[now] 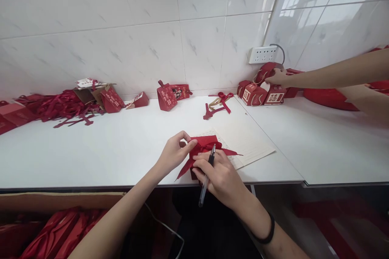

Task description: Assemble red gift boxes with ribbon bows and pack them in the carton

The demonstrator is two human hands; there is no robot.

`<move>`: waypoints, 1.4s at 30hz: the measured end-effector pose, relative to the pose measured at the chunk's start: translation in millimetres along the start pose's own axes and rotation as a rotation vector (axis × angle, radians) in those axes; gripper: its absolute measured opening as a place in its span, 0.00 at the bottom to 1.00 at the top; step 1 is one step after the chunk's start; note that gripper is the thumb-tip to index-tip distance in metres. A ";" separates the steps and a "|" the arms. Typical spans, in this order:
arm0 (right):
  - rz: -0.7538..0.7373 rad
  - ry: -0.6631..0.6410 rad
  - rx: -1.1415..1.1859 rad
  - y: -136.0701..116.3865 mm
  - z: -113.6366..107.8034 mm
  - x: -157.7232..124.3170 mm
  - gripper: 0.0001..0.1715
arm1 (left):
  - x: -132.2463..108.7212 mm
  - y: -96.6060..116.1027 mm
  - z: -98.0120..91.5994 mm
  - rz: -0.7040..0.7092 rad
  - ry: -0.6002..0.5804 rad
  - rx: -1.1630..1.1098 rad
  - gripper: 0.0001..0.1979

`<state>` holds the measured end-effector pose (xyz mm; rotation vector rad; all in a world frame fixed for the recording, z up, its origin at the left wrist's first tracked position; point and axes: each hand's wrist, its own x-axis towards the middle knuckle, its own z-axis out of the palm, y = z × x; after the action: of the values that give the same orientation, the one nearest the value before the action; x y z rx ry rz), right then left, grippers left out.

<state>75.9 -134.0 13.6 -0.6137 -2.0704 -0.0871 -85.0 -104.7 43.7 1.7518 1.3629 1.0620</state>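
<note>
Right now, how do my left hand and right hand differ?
Your right hand holds a pen; your left hand has none. The right wrist wears a black band, while the left wrist shows none. The left hand reaches the red ribbon from its left, the right hand from its right. Both are ungloved.

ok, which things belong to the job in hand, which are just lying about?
Likely in the job:
red item with ribbon bow, at the left hand and right hand
pen, in the right hand

Apparently lying about:
paper, partly under the red item
ribbon pile
loose ribbons
small red box near wall
</note>
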 end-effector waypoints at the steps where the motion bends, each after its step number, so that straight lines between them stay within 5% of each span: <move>1: -0.001 -0.002 -0.002 0.6 -0.1 0.0 0.06 | 0.0 -0.1 -0.9 -0.013 -0.004 -0.002 0.17; 6: 0.003 0.008 -0.004 2.3 1.4 -0.9 0.07 | -1.8 -0.4 -9.3 -0.006 -0.019 -0.027 0.10; 10: 0.000 0.012 -0.011 2.2 1.9 -0.9 0.07 | -2.6 -1.0 -14.1 0.105 -0.058 0.162 0.07; 16: 0.006 0.009 -0.030 1.5 2.7 -1.0 0.08 | 3.3 5.6 -20.4 0.231 -0.212 0.428 0.07; 22: 0.018 0.017 -0.049 0.3 4.4 0.0 0.09 | 16.8 28.9 -27.2 0.241 -0.434 0.361 0.07; 29: 0.027 0.022 -0.025 1.3 4.4 -1.7 0.07 | 42.3 35.5 -33.3 0.056 -0.727 0.107 0.08; 42: 0.036 0.013 -0.021 1.7 4.2 -1.8 0.05 | 54.5 26.6 -40.6 -0.120 -0.838 -0.050 0.12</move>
<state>74.2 -132.0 9.5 -0.6619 -2.0472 -0.0918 -103.1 -57.0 95.8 1.7432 0.8712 0.2155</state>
